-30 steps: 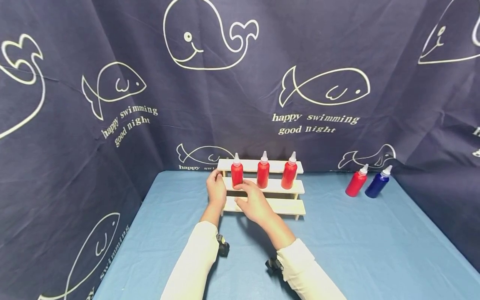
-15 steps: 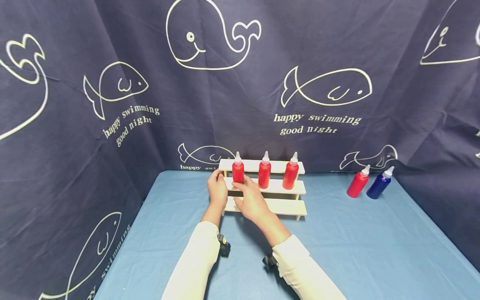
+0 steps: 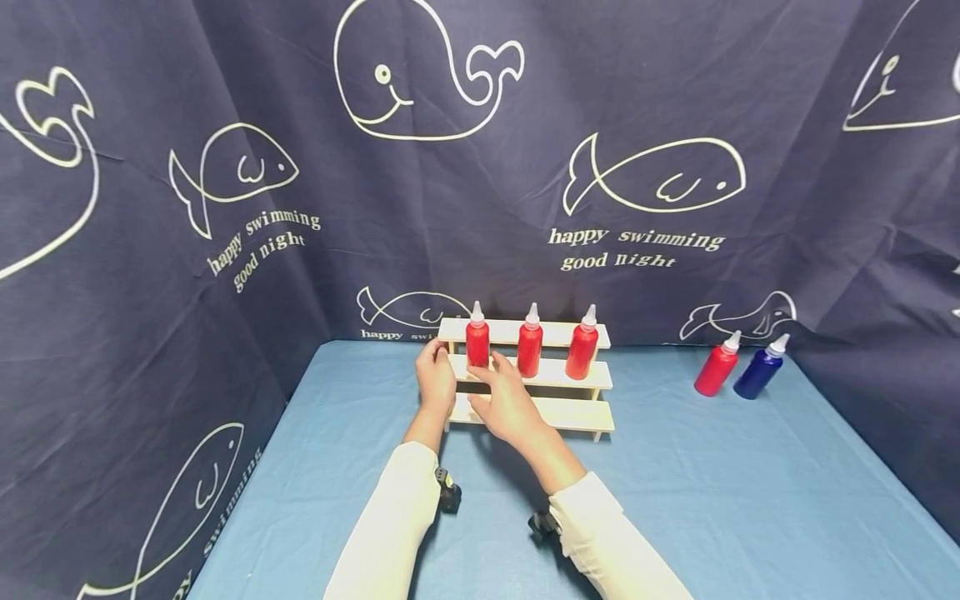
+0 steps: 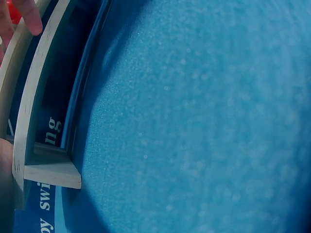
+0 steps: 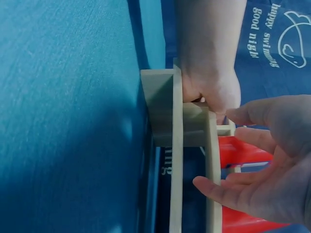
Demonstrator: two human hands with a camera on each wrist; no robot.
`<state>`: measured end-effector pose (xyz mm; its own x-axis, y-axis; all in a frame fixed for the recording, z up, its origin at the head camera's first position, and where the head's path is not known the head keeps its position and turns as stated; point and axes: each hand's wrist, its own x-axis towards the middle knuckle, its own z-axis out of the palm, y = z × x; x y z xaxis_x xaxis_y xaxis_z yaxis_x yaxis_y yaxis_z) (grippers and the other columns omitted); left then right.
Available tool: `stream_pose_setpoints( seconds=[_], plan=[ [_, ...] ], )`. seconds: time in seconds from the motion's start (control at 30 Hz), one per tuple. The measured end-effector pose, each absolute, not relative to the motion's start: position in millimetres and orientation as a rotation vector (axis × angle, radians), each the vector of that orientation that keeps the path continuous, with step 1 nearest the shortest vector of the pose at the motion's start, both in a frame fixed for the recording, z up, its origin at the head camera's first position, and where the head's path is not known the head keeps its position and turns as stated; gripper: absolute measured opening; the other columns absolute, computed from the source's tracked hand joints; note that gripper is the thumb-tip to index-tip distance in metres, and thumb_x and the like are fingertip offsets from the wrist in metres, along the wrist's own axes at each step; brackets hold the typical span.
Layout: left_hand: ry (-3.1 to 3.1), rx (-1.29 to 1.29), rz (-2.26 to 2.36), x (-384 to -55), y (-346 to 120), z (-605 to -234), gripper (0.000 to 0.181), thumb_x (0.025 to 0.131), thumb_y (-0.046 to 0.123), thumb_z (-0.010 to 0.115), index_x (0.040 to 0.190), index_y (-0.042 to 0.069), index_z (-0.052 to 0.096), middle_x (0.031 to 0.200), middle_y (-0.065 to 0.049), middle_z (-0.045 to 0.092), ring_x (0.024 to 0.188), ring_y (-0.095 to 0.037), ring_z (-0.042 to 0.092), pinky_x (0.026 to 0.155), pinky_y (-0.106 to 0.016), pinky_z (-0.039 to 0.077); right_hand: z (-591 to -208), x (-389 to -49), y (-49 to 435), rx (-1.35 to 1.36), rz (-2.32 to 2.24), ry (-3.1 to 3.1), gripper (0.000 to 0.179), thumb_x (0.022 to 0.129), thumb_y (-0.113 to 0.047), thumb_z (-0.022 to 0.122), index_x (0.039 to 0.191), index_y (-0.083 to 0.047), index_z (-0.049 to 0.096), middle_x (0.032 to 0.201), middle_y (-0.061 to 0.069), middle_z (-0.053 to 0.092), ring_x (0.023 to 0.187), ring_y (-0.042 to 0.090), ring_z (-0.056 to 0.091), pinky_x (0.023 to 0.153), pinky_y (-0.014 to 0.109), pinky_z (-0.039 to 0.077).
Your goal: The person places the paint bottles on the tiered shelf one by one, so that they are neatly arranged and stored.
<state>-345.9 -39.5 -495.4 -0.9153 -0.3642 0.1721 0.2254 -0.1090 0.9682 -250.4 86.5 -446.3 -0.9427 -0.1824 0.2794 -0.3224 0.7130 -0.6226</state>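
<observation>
A three-tier wooden rack (image 3: 558,412) stands at the back of the table, with three red squeeze bottles upright on its middle tier. My left hand (image 3: 436,379) grips the rack's left end, fingers curled at its upper part. My right hand (image 3: 510,404) is at the leftmost red bottle (image 3: 477,342), its fingers loosely spread in front of the bottle's base. In the right wrist view, the fingers (image 5: 257,138) overlap that bottle, so exact contact is hard to tell. The middle red bottle (image 3: 529,350) and the right red bottle (image 3: 582,350) stand apart from both hands.
To the right, another red bottle (image 3: 716,371) and a dark blue bottle (image 3: 759,372) stand on the blue tablecloth (image 3: 697,500). A dark curtain (image 3: 480,208) with fish drawings hangs close behind the rack and along both sides.
The leftmost red bottle has shifted slightly backward on its tier, and the right hand's fingers have moved a little with it. My left hand stays at the rack's end.
</observation>
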Motion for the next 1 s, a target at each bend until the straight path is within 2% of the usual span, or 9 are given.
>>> stream_pose_setpoints(
  seconds=[0.2,0.4,0.67,0.83,1.0],
  plan=[
    [-1.775,0.151,-2.098,-346,-38,-495,0.031,0.104,-0.003,0.046,0.124,-0.011,0.068,0.133,-0.029,0.066,0.131,-0.038,0.057,0.117,-0.053,0.043,-439,-240,95,0.386,1.108,-2.742,0.048,0.094,-0.019,0.075,0.140,-0.008,0.067,0.161,0.027,0.045,0.150,0.044,0.045,0.120,0.060,0.042],
    [-1.761,0.143,-2.097,-348,-36,-497,0.031,0.103,-0.004,0.047,0.124,-0.011,0.069,0.131,-0.029,0.067,0.129,-0.038,0.059,0.116,-0.053,0.044,-426,-228,103,0.338,1.134,-2.714,0.044,0.093,-0.019,0.076,0.135,-0.007,0.069,0.144,0.016,0.064,0.137,0.033,0.060,0.118,0.051,0.047],
    [-1.765,0.163,-2.087,-351,-38,-500,0.031,0.102,-0.004,0.047,0.123,-0.011,0.069,0.129,-0.029,0.067,0.125,-0.036,0.060,0.114,-0.052,0.045,-412,-218,121,0.242,1.250,-2.617,0.032,0.094,-0.018,0.075,0.125,-0.011,0.074,0.127,0.014,0.073,0.117,0.035,0.070,0.103,0.052,0.056],
    [-1.768,0.166,-2.078,-350,-39,-501,0.030,0.102,-0.005,0.047,0.121,-0.012,0.069,0.126,-0.029,0.067,0.122,-0.036,0.059,0.112,-0.051,0.046,-406,-212,135,0.162,1.307,-2.552,0.024,0.096,-0.019,0.073,0.119,-0.014,0.076,0.115,0.010,0.076,0.103,0.025,0.071,0.088,0.041,0.059],
    [-1.780,0.173,-2.077,-349,-40,-500,0.030,0.102,-0.004,0.047,0.121,-0.011,0.069,0.125,-0.029,0.067,0.120,-0.036,0.059,0.110,-0.050,0.046,-404,-212,148,0.163,1.347,-2.443,0.017,0.095,-0.013,0.072,0.112,-0.011,0.077,0.105,0.009,0.079,0.082,0.026,0.071,0.075,0.030,0.057]
  ],
)
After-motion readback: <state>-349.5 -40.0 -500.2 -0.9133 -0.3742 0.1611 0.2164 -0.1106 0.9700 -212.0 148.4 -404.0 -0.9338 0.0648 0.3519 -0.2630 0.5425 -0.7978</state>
